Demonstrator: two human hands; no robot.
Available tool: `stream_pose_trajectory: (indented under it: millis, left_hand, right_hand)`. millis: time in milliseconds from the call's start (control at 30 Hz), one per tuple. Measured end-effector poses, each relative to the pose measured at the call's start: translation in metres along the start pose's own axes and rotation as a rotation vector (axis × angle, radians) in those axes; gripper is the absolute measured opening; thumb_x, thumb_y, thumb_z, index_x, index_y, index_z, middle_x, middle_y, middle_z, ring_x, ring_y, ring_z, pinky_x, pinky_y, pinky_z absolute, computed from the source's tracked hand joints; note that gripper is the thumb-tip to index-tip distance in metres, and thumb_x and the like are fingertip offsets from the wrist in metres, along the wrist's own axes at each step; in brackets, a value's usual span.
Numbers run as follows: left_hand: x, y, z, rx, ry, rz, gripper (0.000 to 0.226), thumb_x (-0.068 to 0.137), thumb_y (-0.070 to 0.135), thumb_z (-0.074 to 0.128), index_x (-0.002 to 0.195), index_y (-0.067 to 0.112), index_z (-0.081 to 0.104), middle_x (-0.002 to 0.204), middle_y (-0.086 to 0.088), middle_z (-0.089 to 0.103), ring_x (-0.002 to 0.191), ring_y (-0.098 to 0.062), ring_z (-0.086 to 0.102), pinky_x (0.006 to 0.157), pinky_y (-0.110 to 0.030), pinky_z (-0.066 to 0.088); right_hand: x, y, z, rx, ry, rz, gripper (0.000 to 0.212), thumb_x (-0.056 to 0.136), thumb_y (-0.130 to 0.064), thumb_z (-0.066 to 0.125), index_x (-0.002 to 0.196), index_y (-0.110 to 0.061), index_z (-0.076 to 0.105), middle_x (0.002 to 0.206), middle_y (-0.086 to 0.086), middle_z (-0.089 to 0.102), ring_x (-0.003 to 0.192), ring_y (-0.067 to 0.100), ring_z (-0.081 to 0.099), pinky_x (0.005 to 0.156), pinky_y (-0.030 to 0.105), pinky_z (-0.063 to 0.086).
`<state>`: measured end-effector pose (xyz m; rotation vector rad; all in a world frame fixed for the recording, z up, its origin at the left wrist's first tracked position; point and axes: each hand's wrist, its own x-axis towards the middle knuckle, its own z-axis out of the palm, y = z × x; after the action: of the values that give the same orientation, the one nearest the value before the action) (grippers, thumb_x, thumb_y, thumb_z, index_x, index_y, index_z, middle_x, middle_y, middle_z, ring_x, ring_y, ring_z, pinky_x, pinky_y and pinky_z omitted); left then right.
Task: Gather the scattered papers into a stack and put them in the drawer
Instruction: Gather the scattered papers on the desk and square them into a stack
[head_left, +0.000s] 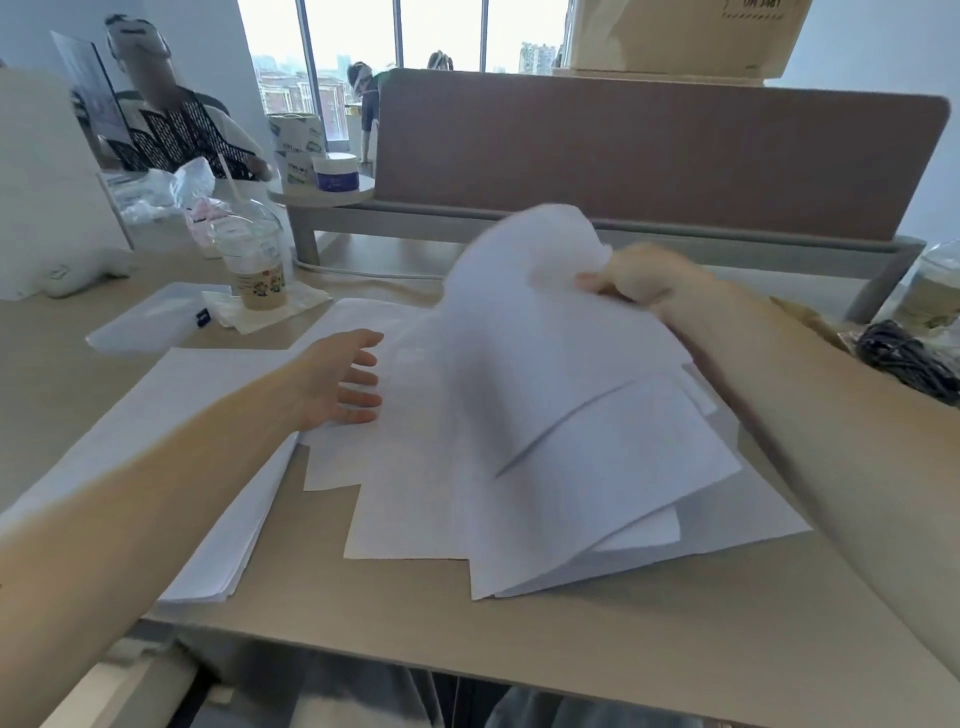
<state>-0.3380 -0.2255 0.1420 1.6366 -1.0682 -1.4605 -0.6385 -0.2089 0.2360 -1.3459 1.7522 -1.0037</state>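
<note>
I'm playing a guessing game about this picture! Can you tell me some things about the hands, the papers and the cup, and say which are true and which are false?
1. The right hand holds up a bent sheet. True.
2. The left hand grips the cup. False: it lies open on the papers, away from the cup.
3. The cup stands upright on a napkin. True.
4. All papers are in one neat stack. False: they are fanned out, with another pile to the left.
5. A straw sticks out of the cup. True.
</note>
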Motion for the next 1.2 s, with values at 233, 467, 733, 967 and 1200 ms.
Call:
stream_pose_trajectory:
  millis: [233, 467, 733, 967, 1200]
  left_hand:
    - [-0.019, 0.001, 0.026, -0.278, -0.227, 0.144, 0.038, 0.094, 0.038, 0.052, 0.109, 0.011, 0.074, 0.112, -0.011, 0.073, 0.094, -0.03, 0.07, 0.084, -0.037, 0.056]
    - [-0.013, 0.019, 0.003, -0.207, 0.116, 0.435, 0.021, 0.104, 0.021, 0.046, 0.103, 0.041, 0.043, 0.089, 0.031, 0.07, 0.059, 0.029, 0.053, 0.071, -0.003, 0.044]
    - [-0.015, -0.018, -0.007, 0.382, 0.05, 0.197, 0.01, 0.087, 0.005, 0.07, 0.088, 0.01, 0.061, 0.09, -0.004, 0.065, 0.066, -0.012, 0.061, 0.065, -0.022, 0.05]
    - [-0.006, -0.022, 0.0, 0.333, 0.012, 0.219, 0.015, 0.082, 0.008, 0.077, 0.082, 0.011, 0.061, 0.095, -0.006, 0.065, 0.092, -0.024, 0.062, 0.087, -0.034, 0.046]
    - [0.003, -0.029, 0.008, 0.283, -0.104, 0.216, 0.022, 0.085, -0.002, 0.069, 0.107, -0.005, 0.068, 0.108, -0.019, 0.072, 0.098, -0.033, 0.07, 0.098, -0.046, 0.052]
  right_hand:
    - [-0.008, -0.044, -0.006, 0.622, -0.205, -0.06, 0.021, 0.095, 0.003, 0.052, 0.112, -0.001, 0.063, 0.072, 0.01, 0.075, 0.062, 0.02, 0.074, 0.052, 0.03, 0.058]
    - [0.002, 0.01, 0.016, 0.515, -0.151, 0.118, 0.017, 0.095, 0.005, 0.051, 0.098, -0.006, 0.065, 0.068, 0.007, 0.074, 0.058, 0.02, 0.071, 0.052, 0.033, 0.06]
    - [-0.007, 0.065, 0.056, -0.165, -0.071, 0.275, 0.037, 0.084, -0.016, 0.074, 0.114, -0.002, 0.058, 0.111, 0.016, 0.055, 0.096, 0.03, 0.053, 0.077, 0.038, 0.049]
    - [-0.004, 0.066, 0.05, 0.159, -0.092, 0.443, 0.044, 0.082, -0.011, 0.078, 0.114, -0.008, 0.048, 0.111, 0.02, 0.053, 0.087, 0.032, 0.062, 0.069, 0.038, 0.059]
    - [-0.011, 0.081, 0.063, 0.134, -0.201, 0.407, 0.04, 0.072, -0.007, 0.085, 0.106, 0.004, 0.066, 0.1, 0.022, 0.073, 0.09, 0.037, 0.072, 0.084, 0.053, 0.057]
